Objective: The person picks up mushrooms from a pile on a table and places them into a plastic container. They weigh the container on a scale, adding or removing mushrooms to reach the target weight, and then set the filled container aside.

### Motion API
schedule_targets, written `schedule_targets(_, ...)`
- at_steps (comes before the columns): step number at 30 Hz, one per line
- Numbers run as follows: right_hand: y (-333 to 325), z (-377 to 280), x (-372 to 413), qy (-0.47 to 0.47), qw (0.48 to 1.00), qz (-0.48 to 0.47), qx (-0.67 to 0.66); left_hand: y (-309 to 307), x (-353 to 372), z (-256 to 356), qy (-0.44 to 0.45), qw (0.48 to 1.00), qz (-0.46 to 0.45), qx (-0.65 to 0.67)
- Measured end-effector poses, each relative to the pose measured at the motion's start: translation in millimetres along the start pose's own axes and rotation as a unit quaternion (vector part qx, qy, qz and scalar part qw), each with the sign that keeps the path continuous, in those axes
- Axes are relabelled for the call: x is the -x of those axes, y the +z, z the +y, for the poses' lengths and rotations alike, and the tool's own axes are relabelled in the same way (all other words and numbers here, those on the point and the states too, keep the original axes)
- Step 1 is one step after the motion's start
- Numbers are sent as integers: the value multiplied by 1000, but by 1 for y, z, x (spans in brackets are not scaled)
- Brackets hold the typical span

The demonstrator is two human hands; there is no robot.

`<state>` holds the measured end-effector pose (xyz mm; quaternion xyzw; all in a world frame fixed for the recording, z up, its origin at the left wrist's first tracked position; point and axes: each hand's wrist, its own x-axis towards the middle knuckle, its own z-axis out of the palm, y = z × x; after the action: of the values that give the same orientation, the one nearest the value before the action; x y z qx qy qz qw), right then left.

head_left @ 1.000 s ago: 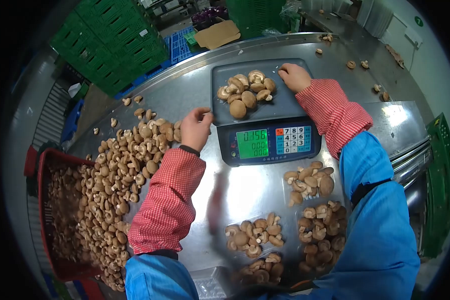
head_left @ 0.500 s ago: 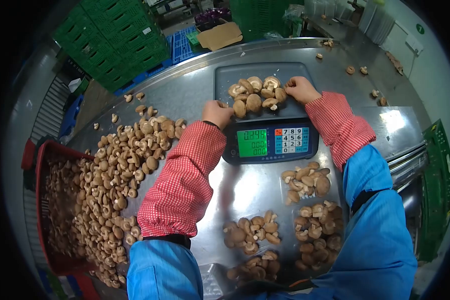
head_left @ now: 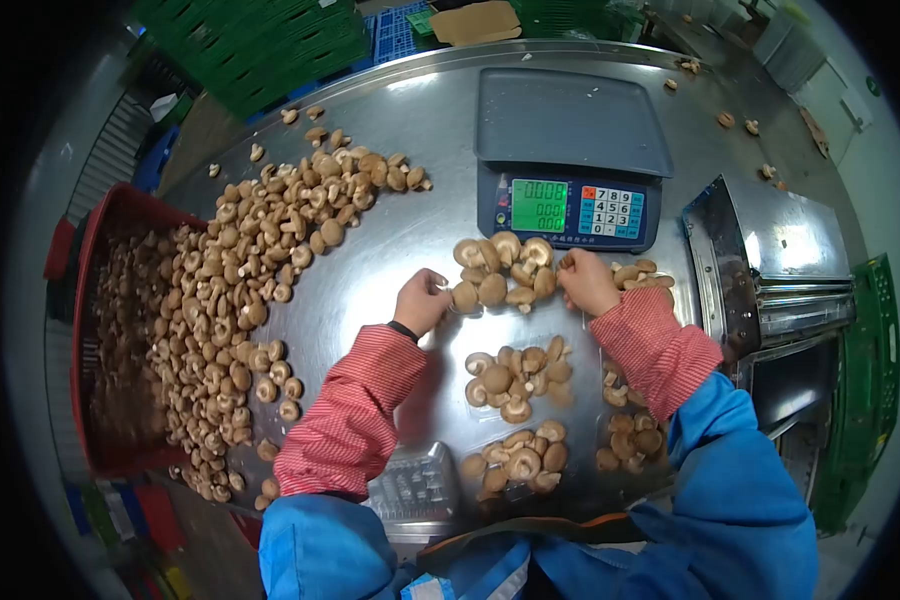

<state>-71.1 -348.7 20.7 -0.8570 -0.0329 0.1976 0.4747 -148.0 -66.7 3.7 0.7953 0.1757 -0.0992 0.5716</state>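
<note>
Mushrooms had been moved off the scale to its near side, over the counter. They were held from both sides by the left hand and right hand, each grip pinched closed. Carrying seemed to be the step; a level, gentle setting down seemed called for next.
</note>
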Motion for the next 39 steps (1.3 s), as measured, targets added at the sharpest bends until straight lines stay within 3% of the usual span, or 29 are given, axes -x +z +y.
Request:
schedule_targets(2, 18, 10, 9, 38, 999, -9, 32, 11, -1, -44, 13, 999, 21, -45)
schedule_targets(3, 23, 20, 11, -35, 989, 28, 142, 12, 18, -23, -69, 998, -4, 7)
schedule_targets(5, 27, 38, 14, -184, 913, 96, 351, 8, 26, -36, -71, 996, -24, 42)
schedule_targets(7, 27, -6, 52, -240, 912, 94, 320, -9, 38, -45, 64, 994, 40, -84)
schedule_targets(8, 29, -36, 76, -270, 909, 90, 303, -23, 62, -21, 3, 1000, 29, 7)
schedule_targets(9, 37, -61, 104, -292, 921, 28, 254, -33, 80, -10, -18, 993, 69, 95)
schedule_targets(10, 54, -78, 132, -312, 927, -36, 203, -45, 96, -12, 12, 987, 111, 113)
schedule_targets(12, 97, -86, 178, -537, 807, -113, 219, -71, 135, -20, 60, 968, 191, 152)
schedule_targets(13, 117, -95, 204, -543, 786, -205, 211, -81, 157, -22, 81, 954, 228, 176)
schedule_targets(14, 149, -88, 220, -562, 773, -238, 173, -88, 181, -22, 80, 945, 264, 175)
schedule_targets(17, 217, -44, 256, -563, 743, -284, 224, -101, 244, -52, 39, 921, 336, 193)
schedule_targets(19, 216, -47, 268, -571, 732, -294, 226, -99, 279, -80, 64, 910, 321, 254)
schedule_targets(21, 211, -52, 275, -569, 726, -301, 243, -90, 309, -102, 0, 899, 364, 243)
schedule_targets(26, 223, -42, 283, -545, 737, -284, 281, -63, 343, -145, -7, 864, 420, 278)
schedule_targets(33, 218, -45, 289, -518, 763, -279, 268, -57, 349, -159, -21, 884, 381, 269)
schedule_targets(39, 219, -48, 282, -522, 766, -288, 239, -69, 357, -156, -22, 882, 406, 236)
